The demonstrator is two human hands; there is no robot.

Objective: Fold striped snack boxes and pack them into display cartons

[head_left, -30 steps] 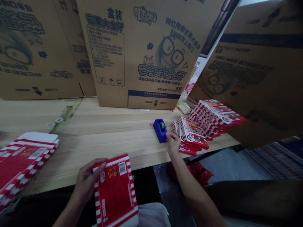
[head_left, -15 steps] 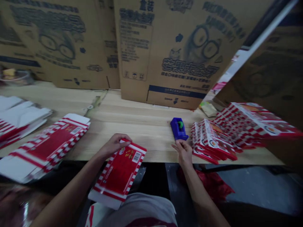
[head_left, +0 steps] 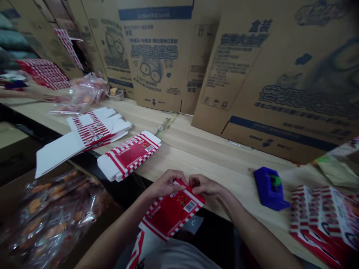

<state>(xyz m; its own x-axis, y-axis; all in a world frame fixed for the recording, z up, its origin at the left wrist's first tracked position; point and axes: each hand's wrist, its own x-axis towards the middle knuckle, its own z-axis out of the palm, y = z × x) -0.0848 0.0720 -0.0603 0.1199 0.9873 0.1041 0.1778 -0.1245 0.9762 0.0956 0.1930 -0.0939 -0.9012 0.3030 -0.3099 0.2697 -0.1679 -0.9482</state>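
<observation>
Both my hands meet at one edge of a flattened red-and-white checked carton [head_left: 171, 212], which has a barcode panel and hangs over the table's front edge. My left hand [head_left: 166, 185] and my right hand [head_left: 204, 185] pinch that edge, their fingers almost touching. Beyond my right hand sits a blue device [head_left: 270, 188] with a green part on top, and past it lie stacked red-and-white boxes [head_left: 316, 220]. Left of my hands, flat checked cartons [head_left: 127, 155] and a looser pile [head_left: 84, 130] rest on the wooden table [head_left: 196, 157].
Large printed cardboard cartons [head_left: 280, 74] stand along the table's back. A clear bag of orange food pieces [head_left: 50, 216] lies low at left. Farther left are another bag [head_left: 88, 91], a small bowl [head_left: 115, 94], red stacks [head_left: 43, 74] and a co-worker's arm [head_left: 25, 94].
My view has swung left, bringing in bags and another person's arm. My right hand has left the blue device and joined my left on the carton's edge.
</observation>
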